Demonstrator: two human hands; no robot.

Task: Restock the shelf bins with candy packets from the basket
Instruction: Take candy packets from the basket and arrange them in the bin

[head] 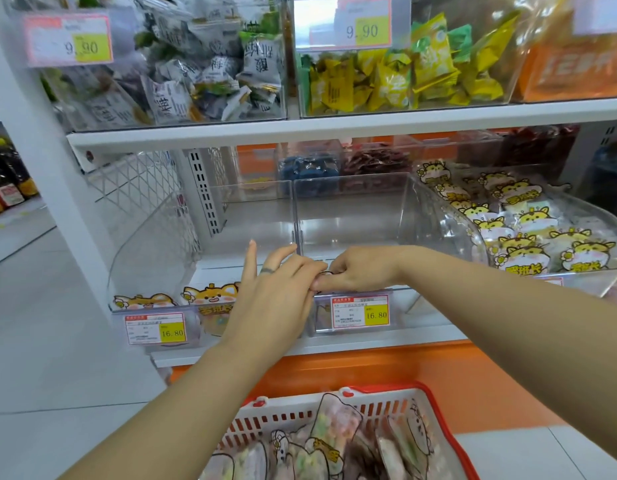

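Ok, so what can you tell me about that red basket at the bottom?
The basket looks plastic, with a red rim, white slotted walls and red handle clips on the back edge. It sits upright, low in view, in front of the orange base panel. Candy packets printed with cartoon animals are piled in it, some leaning, some lying. Neither the left hand nor the right hand touches it.
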